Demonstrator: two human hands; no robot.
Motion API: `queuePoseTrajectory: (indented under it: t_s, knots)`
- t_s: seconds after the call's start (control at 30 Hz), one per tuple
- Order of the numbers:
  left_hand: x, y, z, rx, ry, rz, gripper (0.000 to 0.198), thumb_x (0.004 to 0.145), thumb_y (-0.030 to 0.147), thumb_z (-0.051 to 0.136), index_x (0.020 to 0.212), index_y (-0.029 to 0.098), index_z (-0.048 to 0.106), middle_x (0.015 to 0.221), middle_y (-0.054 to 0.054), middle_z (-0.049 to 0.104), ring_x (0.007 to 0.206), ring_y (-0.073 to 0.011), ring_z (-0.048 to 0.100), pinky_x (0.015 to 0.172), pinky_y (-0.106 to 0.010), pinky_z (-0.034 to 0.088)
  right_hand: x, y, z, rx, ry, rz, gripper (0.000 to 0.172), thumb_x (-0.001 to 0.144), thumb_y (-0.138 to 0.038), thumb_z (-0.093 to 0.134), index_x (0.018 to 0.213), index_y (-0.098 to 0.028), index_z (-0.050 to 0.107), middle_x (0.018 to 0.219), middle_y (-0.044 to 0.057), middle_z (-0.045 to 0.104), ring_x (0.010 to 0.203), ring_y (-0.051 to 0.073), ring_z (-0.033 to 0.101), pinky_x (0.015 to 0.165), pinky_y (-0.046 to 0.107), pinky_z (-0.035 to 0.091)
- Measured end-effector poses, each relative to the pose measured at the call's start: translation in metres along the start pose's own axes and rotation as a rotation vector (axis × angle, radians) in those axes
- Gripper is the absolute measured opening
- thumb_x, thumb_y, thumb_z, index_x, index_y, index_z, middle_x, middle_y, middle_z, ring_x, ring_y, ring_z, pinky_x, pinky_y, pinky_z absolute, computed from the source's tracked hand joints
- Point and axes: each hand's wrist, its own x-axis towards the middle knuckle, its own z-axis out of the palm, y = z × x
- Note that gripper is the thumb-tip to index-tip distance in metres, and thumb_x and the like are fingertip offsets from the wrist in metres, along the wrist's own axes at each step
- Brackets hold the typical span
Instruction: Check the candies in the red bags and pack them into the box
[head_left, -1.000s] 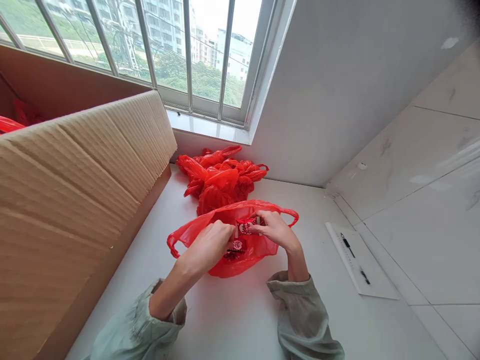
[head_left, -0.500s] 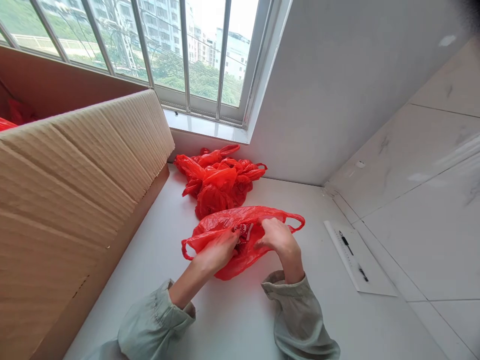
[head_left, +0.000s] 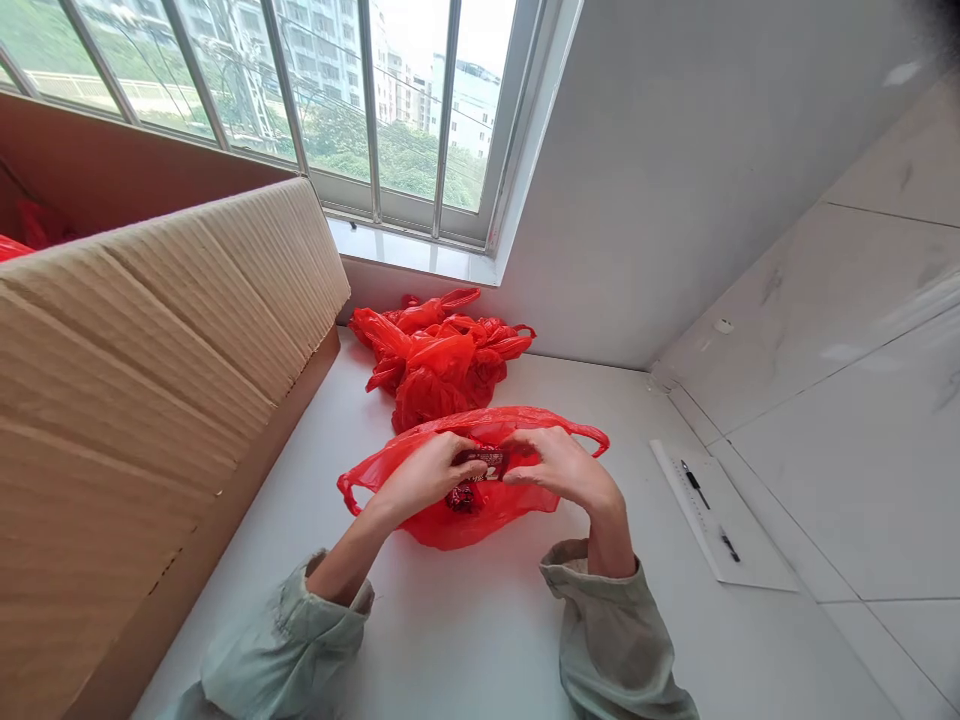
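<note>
A red plastic bag (head_left: 450,530) lies with its mouth spread wide on the white tabletop, a loop handle at each side. Inside its opening, my left hand (head_left: 427,475) pinches the left end of a dark red wrapped packet (head_left: 491,462) with white print. My right hand (head_left: 570,468) has thumb and fingers curled around the packet's right end. Below the left fingers, a second dark, shiny wrapped piece (head_left: 460,497) rests in the bag. The kind of food or item within the wrappers cannot be made out.
Behind the bag is a heap of knotted red plastic bags (head_left: 439,365) against the wall. A large cardboard box (head_left: 187,350) stands at the left with red plastic inside. To the right, a white paper sheet (head_left: 739,550) carries pens (head_left: 695,484). A barred window (head_left: 405,120) is behind.
My hands have raised the printed packet into clearer view between them. The left hand shifted up and left, the right slightly right. The bag's left handle moved outward.
</note>
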Motion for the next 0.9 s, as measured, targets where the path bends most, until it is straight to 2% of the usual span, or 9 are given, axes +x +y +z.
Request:
queuePoseTrajectory:
  t_s: [0.13,0.27,0.4,0.63,0.8,0.9]
  knots:
    - [-0.003,0.006,-0.008,-0.072,0.006,0.000,0.026,0.088,0.033,0.047,0.068,0.018,0.053,0.064,0.002,0.052,0.058,-0.0140,0.043,0.051,-0.026,0.027,-0.002,-0.003,-0.002,0.244,-0.093,-0.027,0.008,0.077,-0.023,0.064,0.083,-0.022,0.068,0.080,0.000,0.071,0.076,0.016,0.062,0.068,0.026,0.043]
    - [-0.003,0.005,-0.008,-0.102,0.026,0.011,0.023,0.085,0.030,0.052,0.066,0.019,0.046,0.063,0.003,0.052,0.059,-0.0134,0.045,0.051,-0.025,0.029,-0.002,-0.002,-0.002,0.316,-0.072,-0.036,0.006,0.080,-0.024,0.059,0.076,-0.021,0.063,0.072,-0.002,0.065,0.069,0.014,0.057,0.062,0.025,0.041]
    - [-0.004,0.006,-0.011,-0.092,0.028,0.023,0.017,0.084,0.028,0.053,0.071,0.017,0.054,0.070,0.001,0.059,0.064,-0.0153,0.051,0.054,-0.025,0.033,-0.001,0.003,-0.003,0.286,-0.060,-0.032,0.007,0.080,-0.023,0.058,0.074,-0.021,0.061,0.069,-0.003,0.062,0.067,0.014,0.056,0.061,0.025,0.039]
    - [-0.004,0.010,-0.008,0.007,0.060,0.013,0.014,0.082,0.021,0.048,0.074,0.018,0.058,0.071,0.000,0.063,0.065,-0.0161,0.054,0.057,-0.025,0.037,0.003,0.000,0.002,0.194,-0.052,-0.067,0.007,0.081,-0.027,0.062,0.079,-0.021,0.064,0.076,-0.001,0.066,0.073,0.016,0.058,0.063,0.025,0.039]
    - [-0.008,0.007,0.000,0.138,0.138,-0.034,0.007,0.081,0.014,0.047,0.083,0.019,0.052,0.076,-0.002,0.059,0.072,-0.0199,0.054,0.061,-0.028,0.038,0.010,-0.001,0.012,0.048,-0.051,-0.035,0.013,0.081,-0.024,0.062,0.068,-0.020,0.061,0.067,-0.002,0.062,0.067,0.016,0.056,0.060,0.026,0.035]
    - [-0.013,0.001,0.004,0.226,0.143,-0.076,0.015,0.075,0.010,0.051,0.071,0.021,0.043,0.071,-0.002,0.053,0.071,-0.0217,0.050,0.060,-0.031,0.034,0.012,0.001,0.014,-0.013,0.005,-0.005,0.014,0.080,-0.020,0.061,0.066,-0.020,0.060,0.069,0.000,0.065,0.070,0.017,0.057,0.062,0.028,0.035]
